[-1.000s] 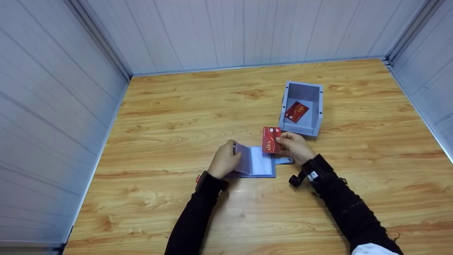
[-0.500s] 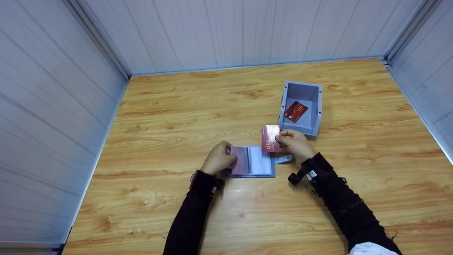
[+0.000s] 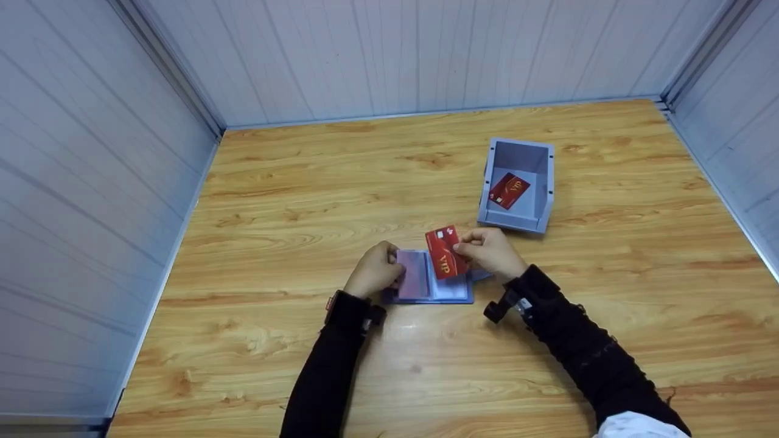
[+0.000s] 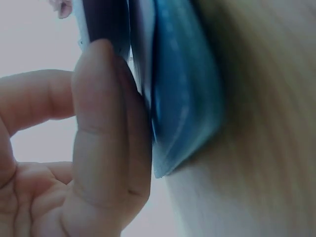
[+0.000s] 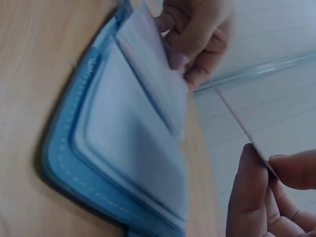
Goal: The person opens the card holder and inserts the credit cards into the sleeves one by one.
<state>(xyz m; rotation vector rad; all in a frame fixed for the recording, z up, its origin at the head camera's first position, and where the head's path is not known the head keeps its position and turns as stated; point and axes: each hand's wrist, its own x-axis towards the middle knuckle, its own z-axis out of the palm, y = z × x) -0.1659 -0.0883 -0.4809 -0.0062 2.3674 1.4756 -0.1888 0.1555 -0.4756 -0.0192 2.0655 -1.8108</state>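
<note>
A light blue card holder point(image 5: 64, 148) lies spread on the table, its clear plastic sleeves point(image 3: 414, 277) showing. At its left side, my left hand point(image 3: 372, 271) pinches the left-hand sleeves between thumb and fingers; the left wrist view shows the blue cover point(image 4: 182, 98) beside those fingers. My right hand point(image 3: 496, 252) pinches a red VIP card point(image 3: 443, 250) by its right edge, tilted above the right-hand sleeve. Seen edge-on in the right wrist view, the card point(image 5: 234, 116) stands apart from the sleeve beneath it. The holder's strap is mostly hidden under the right hand.
Behind the right hand stands a grey open-topped bin point(image 3: 512, 224) with a second red VIP card point(image 3: 510, 190) lying inside. The wooden table point(image 3: 304, 201) is bounded by pale panel walls point(image 3: 389, 61) at the back and both sides.
My left hand has folded the raised sleeve over to the left and keeps hold there. The right hand has brought the red card leftward and slightly down, over the right-hand sleeve, tilting it.
</note>
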